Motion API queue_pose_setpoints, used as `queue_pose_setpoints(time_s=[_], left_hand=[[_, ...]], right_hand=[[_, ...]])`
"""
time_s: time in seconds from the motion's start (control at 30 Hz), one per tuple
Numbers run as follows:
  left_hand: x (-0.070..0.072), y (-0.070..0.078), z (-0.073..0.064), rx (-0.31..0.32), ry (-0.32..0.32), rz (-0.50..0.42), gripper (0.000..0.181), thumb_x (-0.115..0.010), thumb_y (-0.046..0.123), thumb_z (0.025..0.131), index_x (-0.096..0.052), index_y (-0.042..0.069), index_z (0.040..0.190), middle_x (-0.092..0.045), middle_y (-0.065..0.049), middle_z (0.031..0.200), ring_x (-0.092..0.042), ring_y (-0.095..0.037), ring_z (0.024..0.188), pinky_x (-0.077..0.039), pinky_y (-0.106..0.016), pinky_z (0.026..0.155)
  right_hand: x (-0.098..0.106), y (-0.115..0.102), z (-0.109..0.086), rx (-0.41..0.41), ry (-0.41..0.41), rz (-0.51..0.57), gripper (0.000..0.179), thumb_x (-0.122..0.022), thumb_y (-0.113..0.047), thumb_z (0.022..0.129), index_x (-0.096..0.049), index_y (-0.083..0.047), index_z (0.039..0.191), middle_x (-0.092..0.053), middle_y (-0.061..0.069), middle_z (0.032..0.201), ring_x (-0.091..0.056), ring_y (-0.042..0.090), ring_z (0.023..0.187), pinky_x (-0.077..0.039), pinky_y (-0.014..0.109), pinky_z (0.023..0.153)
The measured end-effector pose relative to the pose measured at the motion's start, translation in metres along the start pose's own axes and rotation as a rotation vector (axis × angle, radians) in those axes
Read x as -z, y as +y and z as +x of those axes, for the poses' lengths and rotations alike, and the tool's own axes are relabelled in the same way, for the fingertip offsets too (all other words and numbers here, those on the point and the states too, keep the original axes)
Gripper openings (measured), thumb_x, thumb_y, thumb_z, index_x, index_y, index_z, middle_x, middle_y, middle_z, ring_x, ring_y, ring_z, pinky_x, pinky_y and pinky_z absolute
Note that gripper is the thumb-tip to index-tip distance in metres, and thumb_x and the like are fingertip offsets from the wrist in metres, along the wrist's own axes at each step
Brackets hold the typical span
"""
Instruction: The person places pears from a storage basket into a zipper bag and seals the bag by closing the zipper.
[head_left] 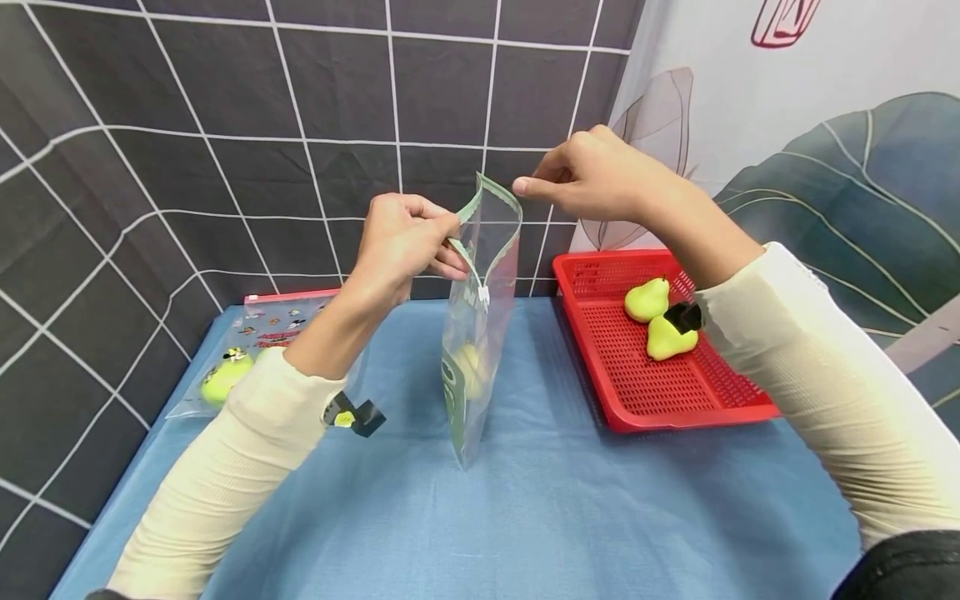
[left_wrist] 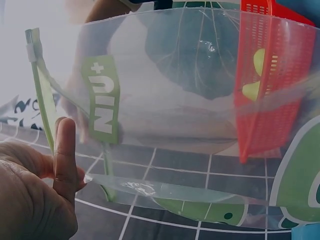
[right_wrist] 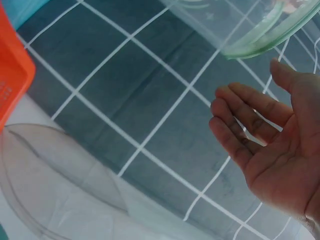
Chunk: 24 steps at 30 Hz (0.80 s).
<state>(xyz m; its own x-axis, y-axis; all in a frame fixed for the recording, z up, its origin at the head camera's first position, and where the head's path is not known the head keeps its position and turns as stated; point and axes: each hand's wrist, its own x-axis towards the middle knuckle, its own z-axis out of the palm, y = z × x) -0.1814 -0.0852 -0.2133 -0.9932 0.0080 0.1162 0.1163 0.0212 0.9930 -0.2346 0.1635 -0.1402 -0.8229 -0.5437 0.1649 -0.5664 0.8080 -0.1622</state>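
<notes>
A clear zip bag (head_left: 497, 321) with a green-edged mouth hangs upright over the blue cloth, its mouth spread apart. Inside it, low down, shows a pale yellow-green pear (head_left: 471, 371). My left hand (head_left: 405, 242) pinches the near left side of the rim, close to the white slider (head_left: 483, 295). In the left wrist view the bag's printed side (left_wrist: 165, 115) spreads across in front of that hand. Beside the far right of the rim is my right hand (head_left: 600, 171); the right wrist view shows its fingers (right_wrist: 245, 112) loosely bent, holding nothing, apart from the bag.
A red basket (head_left: 618, 417) at the right holds two pears, an upper pear (head_left: 647, 300) and a lower pear (head_left: 667, 339). At left, partly behind my left arm, lies another zip bag (head_left: 258, 315) with yellow-green fruit (head_left: 225, 379). A dark gridded wall covering (head_left: 330, 100) stands behind the table.
</notes>
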Motion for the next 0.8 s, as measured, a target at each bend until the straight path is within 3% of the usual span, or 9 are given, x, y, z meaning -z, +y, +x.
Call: queue_pose_setpoints(time_s=[0.2, 0.47, 0.8], left_hand=[[0.000, -0.001, 0.000, -0.011, 0.000, 0.016, 0.016, -0.061, -0.004, 0.097, -0.077, -0.006, 0.098, -0.078, -0.016, 0.075, -0.079, -0.022, 0.055, -0.073, -0.043, 0.060], [0.003, -0.001, -0.001, -0.011, 0.006, 0.019, 0.018, -0.061, -0.004, 0.095, -0.078, -0.006, 0.101, -0.079, -0.016, 0.077, -0.078, -0.022, 0.054, -0.073, -0.043, 0.059], [0.005, -0.002, -0.001, -0.027, 0.006, 0.038, 0.021, -0.061, -0.004, 0.094, -0.080, -0.007, 0.103, -0.081, -0.022, 0.079, -0.078, -0.021, 0.052, -0.072, -0.042, 0.058]], right_hand=[[-0.004, 0.023, -0.002, -0.057, -0.029, -0.010, 0.052, -0.064, -0.049, 0.111, -0.085, -0.003, 0.127, -0.087, 0.017, 0.113, -0.082, 0.033, 0.104, -0.067, 0.055, 0.100], [-0.017, 0.063, -0.007, -0.123, -0.104, -0.053, 0.045, -0.069, -0.038, 0.110, -0.083, 0.002, 0.126, -0.085, 0.022, 0.117, -0.082, 0.037, 0.103, -0.070, 0.056, 0.095], [-0.043, 0.116, -0.022, -0.234, -0.235, -0.064, 0.045, -0.074, -0.029, 0.104, -0.078, 0.009, 0.127, -0.082, 0.029, 0.123, -0.073, 0.052, 0.124, -0.062, 0.067, 0.109]])
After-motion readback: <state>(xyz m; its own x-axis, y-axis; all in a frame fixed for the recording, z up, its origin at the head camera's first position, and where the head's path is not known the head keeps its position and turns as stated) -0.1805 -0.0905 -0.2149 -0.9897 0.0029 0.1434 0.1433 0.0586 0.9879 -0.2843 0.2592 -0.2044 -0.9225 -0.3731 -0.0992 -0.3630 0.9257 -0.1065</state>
